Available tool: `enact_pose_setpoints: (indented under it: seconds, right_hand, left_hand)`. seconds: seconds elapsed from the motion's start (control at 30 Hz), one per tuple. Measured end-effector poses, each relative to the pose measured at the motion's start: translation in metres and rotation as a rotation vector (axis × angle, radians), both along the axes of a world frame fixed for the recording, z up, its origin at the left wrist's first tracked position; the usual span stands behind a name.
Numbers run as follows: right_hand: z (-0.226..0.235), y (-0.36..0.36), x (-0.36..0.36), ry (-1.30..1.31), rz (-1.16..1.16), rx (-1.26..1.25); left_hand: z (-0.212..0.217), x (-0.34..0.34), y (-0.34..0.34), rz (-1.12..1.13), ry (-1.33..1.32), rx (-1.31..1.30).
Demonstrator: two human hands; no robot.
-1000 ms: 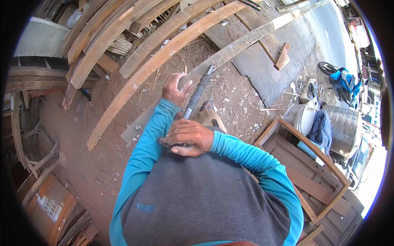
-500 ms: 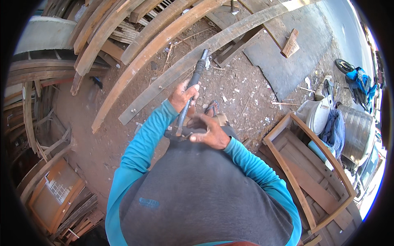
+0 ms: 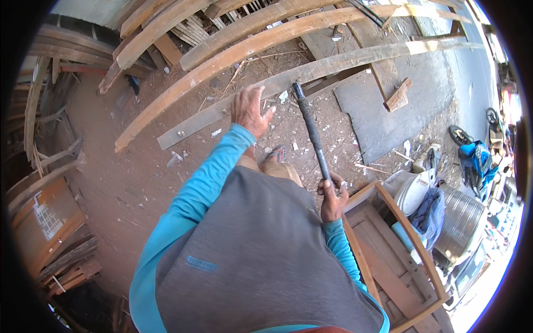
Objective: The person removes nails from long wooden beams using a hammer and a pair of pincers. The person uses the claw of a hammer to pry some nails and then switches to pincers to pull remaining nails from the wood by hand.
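My right hand (image 3: 333, 201) is closed around the lower end of a hammer (image 3: 312, 129) with a long metal handle. A dark wrapped grip covers the handle's upper part, which points away and up to the left. The head end is mostly hidden in my fingers. My left hand (image 3: 250, 112) is raised with fingers spread and holds nothing. Below and beyond it lies a long grey wooden beam (image 3: 208, 117) with bolts near its near end.
Long brown beams (image 3: 183, 84) lie past the grey one. A wooden frame panel (image 3: 413, 233) rests at my right, beside a metal drum (image 3: 459, 219). A dark sheet (image 3: 383, 119) lies ahead right with a wood block (image 3: 398, 95) on it. Stacked timber (image 3: 50, 122) stands left.
My left hand has let go of the hammer's handle and opened. My right hand, open near the hammer's head before, now grips that end and has carried the hammer rightward. The view has shifted.
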State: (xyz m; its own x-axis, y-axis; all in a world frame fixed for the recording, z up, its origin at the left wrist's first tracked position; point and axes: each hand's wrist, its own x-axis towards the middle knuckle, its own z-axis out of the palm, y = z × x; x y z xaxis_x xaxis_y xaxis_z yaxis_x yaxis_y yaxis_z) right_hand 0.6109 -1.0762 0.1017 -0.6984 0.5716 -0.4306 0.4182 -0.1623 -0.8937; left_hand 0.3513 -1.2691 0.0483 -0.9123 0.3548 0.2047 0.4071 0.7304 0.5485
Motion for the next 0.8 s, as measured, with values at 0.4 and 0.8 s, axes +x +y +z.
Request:
enact_pose_setpoints:
  seconds: [0.4,0.8]
  right_hand:
    - [-0.02,0.196,-0.131,-0.086,-0.116,0.472]
    - [-0.067,0.216,-0.553,0.373,0.377,0.886]
  left_hand:
    - [-0.058,-0.036,-0.003,0.041,-0.154,-0.354]
    - [-0.048,-0.026,0.0,0.099,-0.148,-0.424]
